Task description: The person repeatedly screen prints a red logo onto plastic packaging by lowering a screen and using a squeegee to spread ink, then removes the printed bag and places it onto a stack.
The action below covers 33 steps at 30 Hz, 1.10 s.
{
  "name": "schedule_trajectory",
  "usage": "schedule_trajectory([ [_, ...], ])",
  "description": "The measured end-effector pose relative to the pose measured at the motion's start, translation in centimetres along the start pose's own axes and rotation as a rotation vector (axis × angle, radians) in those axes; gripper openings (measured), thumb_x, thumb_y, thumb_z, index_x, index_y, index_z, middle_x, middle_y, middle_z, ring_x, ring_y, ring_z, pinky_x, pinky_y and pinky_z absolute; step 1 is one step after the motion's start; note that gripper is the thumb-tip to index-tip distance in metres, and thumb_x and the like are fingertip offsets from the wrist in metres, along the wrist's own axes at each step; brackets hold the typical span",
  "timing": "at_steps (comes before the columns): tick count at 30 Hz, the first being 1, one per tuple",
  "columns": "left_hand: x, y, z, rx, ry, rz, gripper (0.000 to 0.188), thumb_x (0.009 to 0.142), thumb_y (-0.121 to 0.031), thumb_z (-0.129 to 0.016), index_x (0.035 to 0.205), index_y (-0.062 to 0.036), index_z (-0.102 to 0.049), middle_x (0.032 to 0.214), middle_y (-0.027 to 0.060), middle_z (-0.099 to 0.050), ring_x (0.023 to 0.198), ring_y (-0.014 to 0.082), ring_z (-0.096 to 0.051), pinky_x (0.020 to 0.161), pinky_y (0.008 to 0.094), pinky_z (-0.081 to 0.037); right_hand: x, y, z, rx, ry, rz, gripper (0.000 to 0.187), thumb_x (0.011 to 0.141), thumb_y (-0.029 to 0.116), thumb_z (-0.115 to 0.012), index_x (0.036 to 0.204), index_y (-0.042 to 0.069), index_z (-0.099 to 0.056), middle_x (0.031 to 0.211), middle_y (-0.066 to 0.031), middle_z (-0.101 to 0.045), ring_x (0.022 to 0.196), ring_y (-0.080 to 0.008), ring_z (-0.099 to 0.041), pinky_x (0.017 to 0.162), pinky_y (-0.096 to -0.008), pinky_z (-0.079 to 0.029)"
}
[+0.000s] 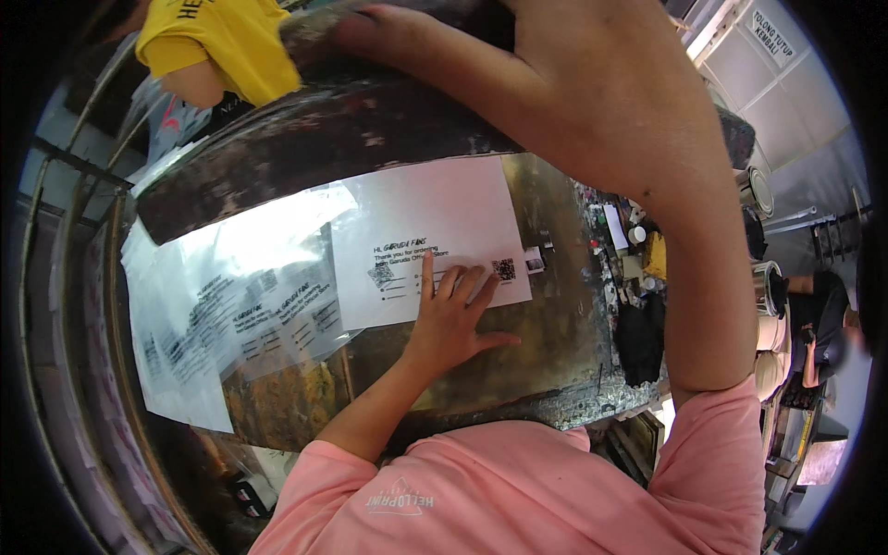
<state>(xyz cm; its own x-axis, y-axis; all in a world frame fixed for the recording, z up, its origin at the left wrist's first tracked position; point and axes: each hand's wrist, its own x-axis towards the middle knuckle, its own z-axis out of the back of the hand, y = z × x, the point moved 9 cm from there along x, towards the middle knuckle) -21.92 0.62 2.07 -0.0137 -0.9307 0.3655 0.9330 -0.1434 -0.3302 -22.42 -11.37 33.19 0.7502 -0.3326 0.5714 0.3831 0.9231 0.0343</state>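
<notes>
Touching white paper [430, 203]: left hand [450, 316], spread open; right hand [606, 97] (grip hidden), I can't tell.

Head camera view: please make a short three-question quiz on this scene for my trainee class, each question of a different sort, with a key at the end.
1. Which hand reaches onto the white printed sheet?

2. True or false: shiny printed sheets lie to the left of the white printed sheet.

3. Choose one. The shirt of the person wearing the camera is:
A. green
B. pink
C. black

Key:
1. The left hand, its fingers spread.
2. True.
3. B.
</notes>
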Motion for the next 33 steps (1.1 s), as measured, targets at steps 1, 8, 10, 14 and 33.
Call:
schedule_trajectory([
  [1, -0.2, -0.1, 1.1, -0.055, -0.069, -0.028, 0.086, 0.068, -0.065, -0.086, 0.128, -0.0061, -0.067, 0.126, 0.0111, -0.062, 0.118, 0.0343, -0.058, 0.119, 0.0679, -0.03, 0.2, 0.4, 0.1, 0.0, -0.011, 0.002, 0.063, 0.099, 0.063, -0.057, 0.092, 0.001, -0.069, 0.083, -0.0191, -0.068, 0.079, -0.0352, -0.065, 0.076, -0.0459, -0.051],
  [8, -6.6, 10.7, 18.2, -1.257, -0.875, 0.427, 0.11, 0.062, -0.005, -0.098, 0.153, -0.0049, -0.036, 0.11, 0.0074, -0.067, 0.093, 0.0178, -0.063, 0.088, 0.0301, -0.054, -4.1, 2.0, -2.0, 0.007, -0.024, 0.013, 0.051, 0.096, 0.053, -0.066, 0.096, 0.002, -0.062, 0.089, -0.0186, -0.064, 0.092, -0.0392, -0.063, 0.087, -0.05, -0.043],
  [10, -5.7, 8.1, 20.0, -1.149, -0.703, 0.506, 0.099, 0.07, -0.026, -0.098, 0.152, -0.001, -0.049, 0.118, 0.0085, -0.067, 0.106, 0.0208, -0.066, 0.09, 0.0348, -0.056, -8.6, 2.9, -4.8, -0.02, 0.056, 0.051, 0.045, 0.094, 0.046, -0.069, 0.105, 0.004, -0.056, 0.1, -0.0156, -0.059, 0.103, -0.0361, -0.059, 0.093, -0.0519, -0.038],
  [14, -13.7, 11.2, 11.7, -0.612, -0.453, 0.789, 0.113, 0.05, -0.042, -0.105, 0.147, -0.0058, -0.059, 0.098, 0.0046, -0.063, 0.092, 0.0236, -0.063, 0.091, 0.0407, -0.052, -14.9, 1.8, -14.3, 0.059, 0.448, -0.008, 0.053, 0.078, 0.023, -0.083, 0.116, 0.005, -0.051, 0.112, -0.0136, -0.058, 0.109, -0.0346, -0.056, 0.095, -0.0548, -0.037],
  [33, -16.0, 11.5, 9.4, 0.115, -0.222, 0.679, 0.131, 0.041, -0.074, -0.093, 0.149, -0.0064, -0.061, 0.094, 0.004, -0.053, 0.093, 0.0249, -0.051, 0.093, 0.0451, -0.035, -3.0, -10.2, -33.1, -0.068, 0.255, 0.026, 0.041, 0.082, 0.007, -0.07, 0.121, 0.011, -0.055, 0.114, -0.0082, -0.063, 0.114, -0.0314, -0.059, 0.101, -0.0645, -0.035],
])
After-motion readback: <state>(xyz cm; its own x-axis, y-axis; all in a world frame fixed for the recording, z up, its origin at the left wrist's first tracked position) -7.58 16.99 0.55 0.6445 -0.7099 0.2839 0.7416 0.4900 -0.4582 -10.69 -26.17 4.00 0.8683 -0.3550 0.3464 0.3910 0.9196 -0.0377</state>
